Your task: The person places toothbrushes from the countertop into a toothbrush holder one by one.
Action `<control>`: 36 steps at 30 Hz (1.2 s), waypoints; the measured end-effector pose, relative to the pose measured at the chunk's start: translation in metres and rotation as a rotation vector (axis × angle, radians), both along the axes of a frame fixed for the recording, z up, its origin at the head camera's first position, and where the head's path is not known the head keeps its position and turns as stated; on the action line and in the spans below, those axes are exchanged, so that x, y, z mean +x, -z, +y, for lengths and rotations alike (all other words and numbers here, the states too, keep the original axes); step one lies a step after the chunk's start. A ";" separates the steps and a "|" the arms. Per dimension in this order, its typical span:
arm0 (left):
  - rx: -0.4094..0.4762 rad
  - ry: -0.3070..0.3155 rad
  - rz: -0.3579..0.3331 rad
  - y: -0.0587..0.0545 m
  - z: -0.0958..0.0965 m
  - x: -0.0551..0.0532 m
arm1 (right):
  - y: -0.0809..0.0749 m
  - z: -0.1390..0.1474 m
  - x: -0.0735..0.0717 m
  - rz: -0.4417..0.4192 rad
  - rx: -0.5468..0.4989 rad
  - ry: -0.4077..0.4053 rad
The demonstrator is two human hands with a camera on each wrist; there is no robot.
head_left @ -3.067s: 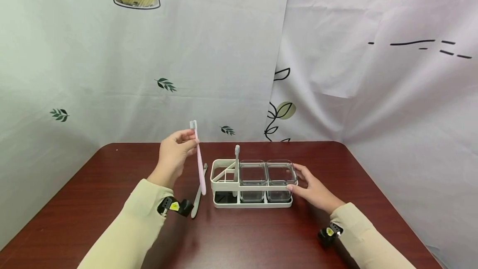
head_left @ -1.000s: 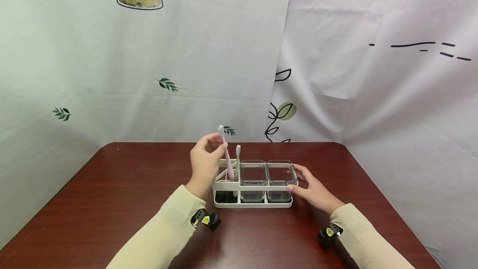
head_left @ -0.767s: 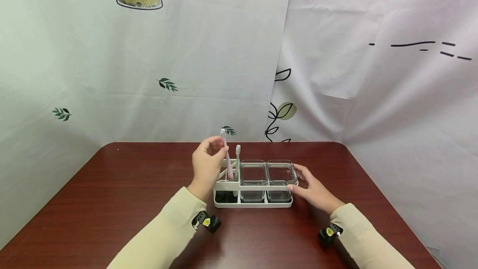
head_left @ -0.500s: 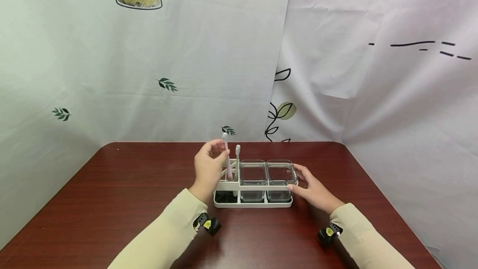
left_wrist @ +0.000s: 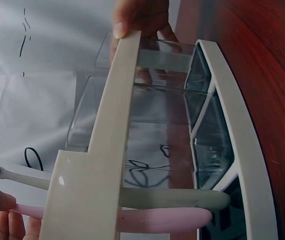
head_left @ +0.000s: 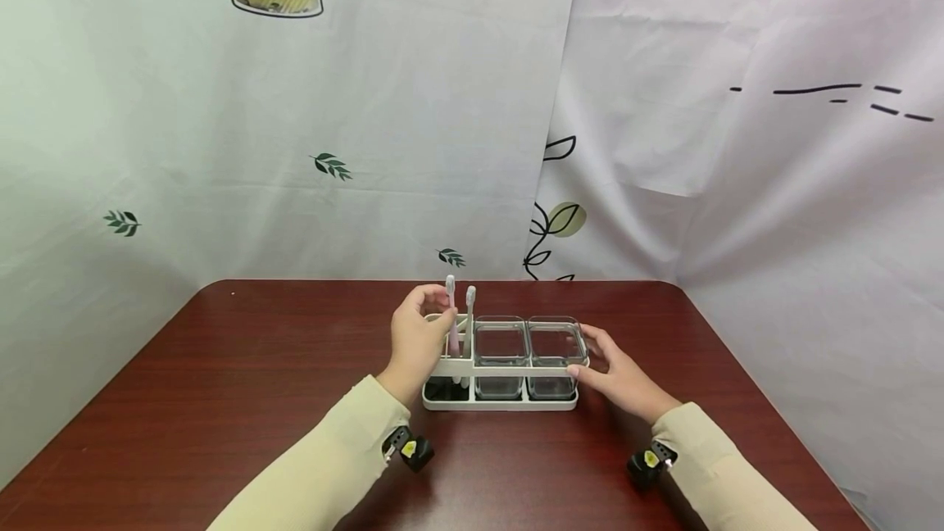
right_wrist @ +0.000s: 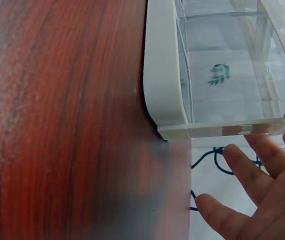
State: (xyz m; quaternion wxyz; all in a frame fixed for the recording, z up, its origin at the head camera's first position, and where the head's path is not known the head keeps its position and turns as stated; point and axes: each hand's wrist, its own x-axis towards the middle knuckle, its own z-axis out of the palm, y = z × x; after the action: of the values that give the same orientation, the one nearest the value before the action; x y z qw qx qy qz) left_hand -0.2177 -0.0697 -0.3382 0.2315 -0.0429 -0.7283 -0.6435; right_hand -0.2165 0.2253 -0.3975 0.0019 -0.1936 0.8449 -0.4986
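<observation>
A rack (head_left: 500, 406) with a pink toothbrush (left_wrist: 165, 220) in its left section.
Nearest, we see the right hand (head_left: 615, 371) hold the rack's right end, fingers spread; further in, the left hand (head_left: 419, 341) pinches the pink toothbrush between thumb and fingers, just beside a grey-green toothbrush (left_wrist: 175, 198). Beyond hangs a printed cloth (head_left: 442, 105).

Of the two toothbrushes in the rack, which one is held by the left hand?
The pink toothbrush, pinched by the left hand; the grey-green toothbrush, nearer the clear cups, is not held.
</observation>
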 end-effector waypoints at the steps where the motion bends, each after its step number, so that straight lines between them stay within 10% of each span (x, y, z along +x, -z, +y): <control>1: -0.011 -0.003 -0.003 0.001 0.000 0.000 | 0.000 0.000 0.000 -0.002 0.000 0.001; 36: -0.139 0.008 -0.055 0.003 -0.001 0.003 | -0.001 -0.001 0.002 -0.010 0.005 0.013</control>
State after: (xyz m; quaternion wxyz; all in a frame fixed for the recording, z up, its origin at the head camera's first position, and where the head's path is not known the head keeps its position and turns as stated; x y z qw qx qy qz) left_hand -0.2142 -0.0711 -0.3410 0.2051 -0.0441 -0.7773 -0.5931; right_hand -0.2141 0.2246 -0.3970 0.0035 -0.1858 0.8473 -0.4976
